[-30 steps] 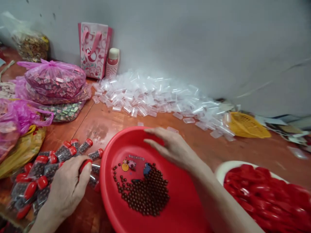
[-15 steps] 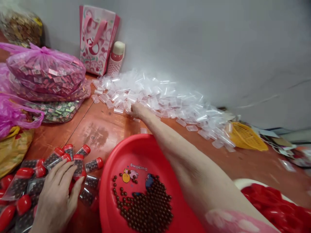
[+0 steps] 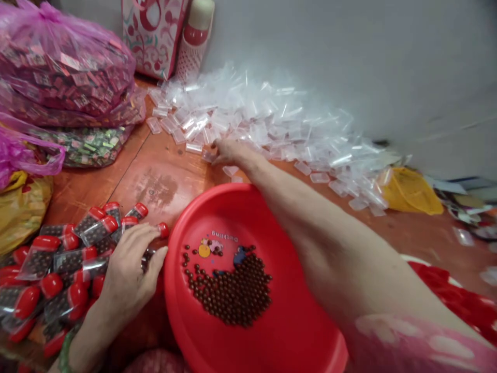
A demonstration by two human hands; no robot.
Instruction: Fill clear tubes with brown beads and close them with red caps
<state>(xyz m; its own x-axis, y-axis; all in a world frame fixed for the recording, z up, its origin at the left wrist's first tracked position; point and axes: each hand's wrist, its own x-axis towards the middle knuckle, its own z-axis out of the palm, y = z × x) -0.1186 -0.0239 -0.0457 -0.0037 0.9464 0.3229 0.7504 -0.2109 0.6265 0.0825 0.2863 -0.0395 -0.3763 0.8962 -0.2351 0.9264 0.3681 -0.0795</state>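
My left hand (image 3: 130, 267) hovers low over small clear bottles filled with dark balls and capped in red (image 3: 99, 230). Its fingers are bent and spread, and the thumb tip is by the rim of a red basin (image 3: 176, 290). A bottle shows dimly beneath that palm. Brown balls (image 3: 236, 295) lie heaped inside the basin, which bears a printed "Duckling" picture. Beyond the basin my right hand (image 3: 229, 151) reaches to the near edge of a pile of clear plastic containers (image 3: 264, 122). Its curled fingers look apart, close to one clear container (image 3: 208, 155); contact is hard to make out.
Pink plastic bags (image 3: 73, 77) of small packets are stacked at the left, above a yellow bag (image 3: 25, 207). A patterned gift bag (image 3: 153, 39) and a flask (image 3: 194, 41) stand against the wall. At the right are a yellow basket (image 3: 413, 191) and red pieces (image 3: 454, 295).
The view has tilted downward. My left hand has shifted right, from over the bottles toward the basin's rim. My right hand stays at the containers, its fingers now looking less tightly curled.
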